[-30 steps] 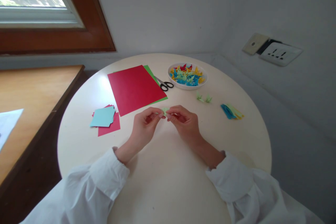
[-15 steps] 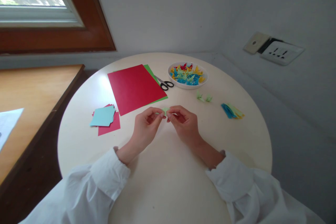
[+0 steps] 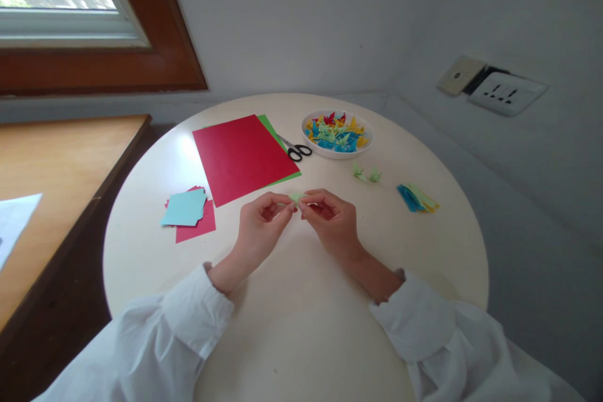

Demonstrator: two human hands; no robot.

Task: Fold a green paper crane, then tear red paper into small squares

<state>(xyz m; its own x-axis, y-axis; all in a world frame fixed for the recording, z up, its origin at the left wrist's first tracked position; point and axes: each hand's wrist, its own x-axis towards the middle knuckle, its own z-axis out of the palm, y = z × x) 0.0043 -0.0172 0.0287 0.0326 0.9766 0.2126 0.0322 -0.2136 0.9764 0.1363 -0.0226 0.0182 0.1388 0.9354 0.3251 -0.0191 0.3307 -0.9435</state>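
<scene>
My left hand (image 3: 260,226) and my right hand (image 3: 330,218) meet over the middle of the round white table (image 3: 292,326). Both pinch a small light-green folded paper piece (image 3: 296,198) between fingertips. The fingers of each hand are curled closed around it. Most of the paper piece is hidden by my fingers. White sleeves cover both forearms.
A red sheet (image 3: 242,156) lies on a green one behind my hands, with black scissors (image 3: 296,151) beside it. A white bowl (image 3: 337,134) holds several coloured folded papers. Two small green folded pieces (image 3: 366,173), a blue-yellow paper stack (image 3: 416,198) and small squares (image 3: 187,210) lie around.
My hands stay in place; the fingers shift slightly on the green paper piece.
</scene>
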